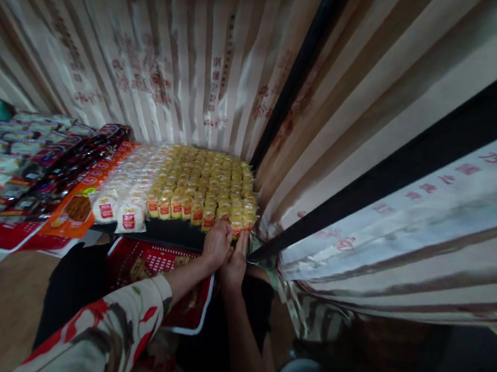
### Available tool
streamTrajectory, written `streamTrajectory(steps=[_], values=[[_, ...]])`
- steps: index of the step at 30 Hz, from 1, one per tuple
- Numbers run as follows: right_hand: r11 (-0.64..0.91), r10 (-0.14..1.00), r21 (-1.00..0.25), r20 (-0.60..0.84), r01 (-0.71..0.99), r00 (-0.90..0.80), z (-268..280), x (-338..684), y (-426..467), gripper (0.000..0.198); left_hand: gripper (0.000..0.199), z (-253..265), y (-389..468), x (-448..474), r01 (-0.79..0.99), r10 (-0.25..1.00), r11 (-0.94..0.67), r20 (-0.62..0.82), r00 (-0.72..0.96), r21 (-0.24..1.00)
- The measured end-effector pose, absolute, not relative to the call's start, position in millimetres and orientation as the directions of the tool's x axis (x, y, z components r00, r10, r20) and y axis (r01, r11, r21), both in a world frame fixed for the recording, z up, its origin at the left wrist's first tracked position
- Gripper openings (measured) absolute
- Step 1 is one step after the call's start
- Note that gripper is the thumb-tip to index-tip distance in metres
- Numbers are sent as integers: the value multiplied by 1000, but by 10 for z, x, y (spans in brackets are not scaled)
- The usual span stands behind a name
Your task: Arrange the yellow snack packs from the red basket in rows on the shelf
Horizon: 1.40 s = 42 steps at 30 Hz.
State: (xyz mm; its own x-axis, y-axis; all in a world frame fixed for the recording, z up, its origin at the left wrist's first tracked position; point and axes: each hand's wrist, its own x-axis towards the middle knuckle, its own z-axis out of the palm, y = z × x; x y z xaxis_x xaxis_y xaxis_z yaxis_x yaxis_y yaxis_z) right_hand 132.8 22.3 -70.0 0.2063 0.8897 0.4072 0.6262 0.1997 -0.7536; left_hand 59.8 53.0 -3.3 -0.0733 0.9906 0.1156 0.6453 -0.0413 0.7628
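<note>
1. Your left hand (pixel 217 245) is curled at the front edge of the yellow packs (pixel 204 181), near their right end; you cannot tell from this view whether it grips one.
2. Your right hand (pixel 233 268) is just beside it, fingers pointing up toward the same packs; whether it holds anything is hidden too.
3. The yellow packs stand in close rows on a dark ledge (pixel 172 231), labels showing along the front.
4. To their left are white packs (pixel 121 187), then an orange bag (pixel 78 206) and dark packs (pixel 70 168).
5. Below the ledge, your lap carries a red basket (pixel 208 303) with a pale rim; its brownish contents are too dim to name.
6. A printed curtain (pixel 186 55) hangs behind the packs, with a black pole (pixel 303 67) at their right.
</note>
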Motion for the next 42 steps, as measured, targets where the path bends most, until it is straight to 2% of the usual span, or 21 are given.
streamTrajectory(steps=[9,15,22,25,28,32,35,37,40,42], values=[[183,887,-767,399,616,233,-545,1277,163,56,10,-9,495,584,668,992,-78,126,-24,740],[243,864,-709,469,662,184,-636,1257,137,61,9,-6,471,595,658,992,-79,125,-24,749],[274,877,-684,467,676,117,-617,1313,85,59,7,6,398,545,602,987,-114,162,-26,790],[314,850,-675,513,667,119,-569,1272,-60,50,7,-11,206,459,602,988,-75,142,-64,795],[357,856,-684,512,636,71,-620,1147,-297,45,11,-108,-86,303,615,995,16,50,-89,788],[369,915,-743,397,558,-75,-860,866,-572,43,16,-351,-433,-12,644,980,197,-131,-149,739],[280,959,-822,217,496,-182,-1057,590,-635,42,22,-537,-557,-318,712,927,371,-286,-244,596],[159,965,-874,39,459,-260,-1168,400,-619,45,25,-657,-574,-550,750,876,455,-392,-280,481],[-97,902,-894,-265,438,-342,-1338,138,-572,50,29,-863,-535,-925,756,773,563,-537,-338,333],[-199,849,-874,-380,444,-367,-1474,-10,-552,51,30,-1018,-497,-1163,739,700,619,-614,-365,266]])
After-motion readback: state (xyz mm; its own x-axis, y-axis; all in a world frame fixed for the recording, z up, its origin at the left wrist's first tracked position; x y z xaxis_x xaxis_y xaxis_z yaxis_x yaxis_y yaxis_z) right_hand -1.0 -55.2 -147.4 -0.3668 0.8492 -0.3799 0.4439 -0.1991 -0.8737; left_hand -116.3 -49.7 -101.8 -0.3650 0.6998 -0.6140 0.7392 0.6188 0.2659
